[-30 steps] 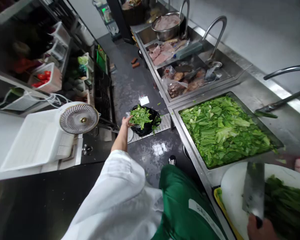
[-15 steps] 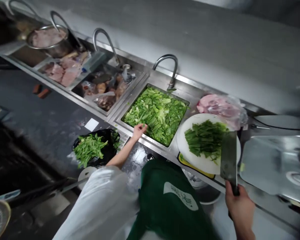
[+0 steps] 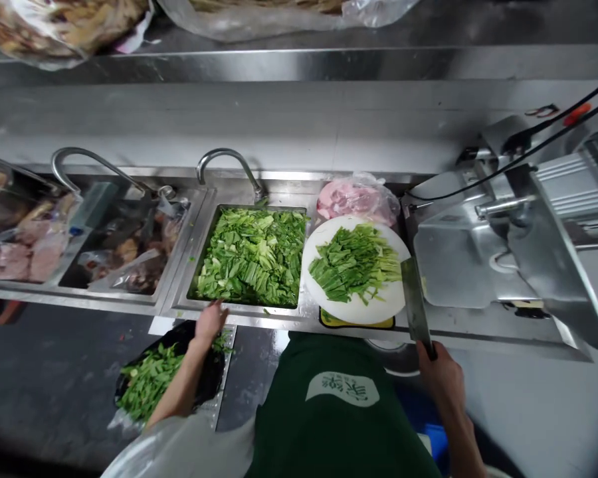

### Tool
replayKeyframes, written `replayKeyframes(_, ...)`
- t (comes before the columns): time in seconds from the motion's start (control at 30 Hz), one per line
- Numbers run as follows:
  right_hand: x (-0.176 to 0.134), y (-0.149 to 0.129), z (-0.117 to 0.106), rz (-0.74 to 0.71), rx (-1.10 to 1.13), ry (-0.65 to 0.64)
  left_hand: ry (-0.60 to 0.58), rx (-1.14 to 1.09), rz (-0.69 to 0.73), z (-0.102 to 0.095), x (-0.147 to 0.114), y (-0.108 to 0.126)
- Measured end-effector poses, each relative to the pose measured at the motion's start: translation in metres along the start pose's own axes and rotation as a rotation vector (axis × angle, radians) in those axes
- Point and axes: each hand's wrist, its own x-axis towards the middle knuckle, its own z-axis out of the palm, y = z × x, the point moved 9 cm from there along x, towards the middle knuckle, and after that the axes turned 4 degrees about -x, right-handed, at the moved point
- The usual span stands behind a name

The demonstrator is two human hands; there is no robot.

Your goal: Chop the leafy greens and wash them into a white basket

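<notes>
My right hand (image 3: 441, 375) is wrapped round the handle of a cleaver (image 3: 415, 299), whose broad blade reaches up to the right edge of a round white cutting board (image 3: 323, 292). On that board lies a pile of cut leafy greens (image 3: 351, 262), with the pale stems pointing right. My left hand (image 3: 211, 321) hovers by the front edge of a sink (image 3: 179, 282), its fingers slightly apart and nothing visible in them. Chopped greens (image 3: 259, 259) fill this sink. Below my left forearm, a black bag (image 3: 206, 378) holds uncut greens (image 3: 152, 378).
Behind the board lies bagged pink meat (image 3: 356, 199). A metal slicer (image 3: 533, 232) with a black cable stands at right. Bagged meat (image 3: 139, 265) sits in the left sinks. A faucet (image 3: 226, 156) arches behind the greens, below a steel shelf (image 3: 289, 63).
The view has swung right and levelled, bringing the slicer and shelf into sight. My left hand has drawn back slightly from the sink's greens. The cleaver stays in my right hand.
</notes>
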Motion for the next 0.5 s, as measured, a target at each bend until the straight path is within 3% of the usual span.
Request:
replayKeyframes(0.07,0.014,0.0,0.001,-0.012,0.003,-0.017,-0.041,0.037,0.223,0.05,-0.012,0.08)
replayKeyframes(0.17,0.035,-0.001,0.0,-0.039,0.015,-0.03,-0.181,-0.009,0.578,0.157,-0.052,0.216)
replayKeyframes(0.27,0.056,-0.003,-0.003,-0.064,0.028,-0.036,-0.296,0.004,0.854,0.249,-0.09,0.316)
replayKeyframes(0.3,0.062,-0.003,-0.003,-0.064,0.031,-0.043,-0.318,0.005,0.915,0.268,-0.096,0.335)
replayKeyframes(0.37,0.072,-0.001,-0.004,-0.048,0.042,-0.057,-0.322,0.02,0.971,0.29,-0.094,0.354)
replayKeyframes(0.5,0.087,0.004,-0.003,-0.014,0.116,-0.087,-0.273,0.119,0.944,0.289,-0.063,0.345)
